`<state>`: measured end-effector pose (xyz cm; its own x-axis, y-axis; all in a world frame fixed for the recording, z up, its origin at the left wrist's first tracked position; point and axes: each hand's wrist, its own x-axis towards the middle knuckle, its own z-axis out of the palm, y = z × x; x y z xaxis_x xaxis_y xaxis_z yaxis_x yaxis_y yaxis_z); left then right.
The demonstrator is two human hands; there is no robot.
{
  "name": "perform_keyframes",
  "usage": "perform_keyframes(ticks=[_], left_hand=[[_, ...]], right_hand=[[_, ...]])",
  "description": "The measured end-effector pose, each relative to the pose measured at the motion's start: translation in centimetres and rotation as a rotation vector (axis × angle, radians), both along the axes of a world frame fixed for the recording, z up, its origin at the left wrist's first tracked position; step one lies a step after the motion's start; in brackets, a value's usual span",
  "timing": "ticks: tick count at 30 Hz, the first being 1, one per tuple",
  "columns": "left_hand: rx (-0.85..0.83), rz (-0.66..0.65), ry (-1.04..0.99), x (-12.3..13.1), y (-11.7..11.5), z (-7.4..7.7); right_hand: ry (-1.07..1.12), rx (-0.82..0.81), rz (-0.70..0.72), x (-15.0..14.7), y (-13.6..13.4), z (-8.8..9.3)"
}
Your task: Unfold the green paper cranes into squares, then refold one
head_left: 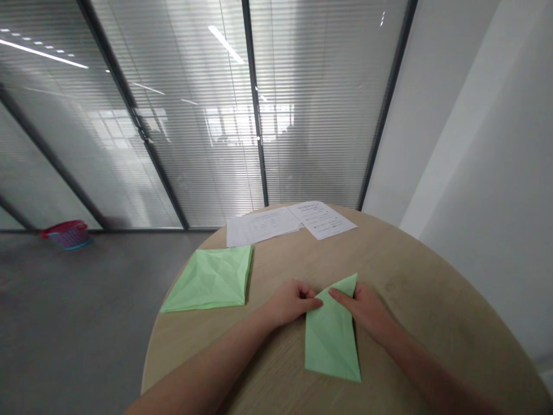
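A folded sheet of light green paper point(330, 340) is between my hands near the front of the round table, its upper edge slanting up to a point at the right. My left hand point(292, 301) pinches its upper left edge, thumb on top and fingers curled behind. On the upper right side my right hand point(363, 305) grips it, the thumb lying across the front and the other fingers hidden behind the paper. To the left, a stack of creased green paper point(211, 278) lies apart from both hands.
Printed white sheets point(263, 226) and another printed page point(322, 219) lie at the far side of the wooden table point(406, 259). A red and blue basket point(68, 235) stands on the grey floor at left. Glass partitions with blinds rise behind; a white wall is at right.
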<state>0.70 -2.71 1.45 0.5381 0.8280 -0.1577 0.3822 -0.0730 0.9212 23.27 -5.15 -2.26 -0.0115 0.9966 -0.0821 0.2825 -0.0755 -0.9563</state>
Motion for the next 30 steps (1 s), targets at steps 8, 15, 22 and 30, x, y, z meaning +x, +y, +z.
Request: perform_keyframes(ticks=[8, 15, 22, 30], left_hand=[[0.018, -0.020, 0.028, -0.1, 0.0, 0.3], [0.026, -0.061, 0.030, -0.3, 0.0, 0.6], [0.140, 0.079, -0.081, -0.4, 0.6, 0.4], [0.436, 0.268, -0.124, -1.3, 1.1, 1.7]], right_hand=[[0.393, 0.046, -0.100, 0.3, 0.5, 1.2], [0.571, 0.075, -0.254, 0.9, 0.9, 2.0], [0.682, 0.161, -0.442, 2.5, 1.7, 2.3], [0.506, 0.214, -0.353, 1.7, 0.9, 2.5]])
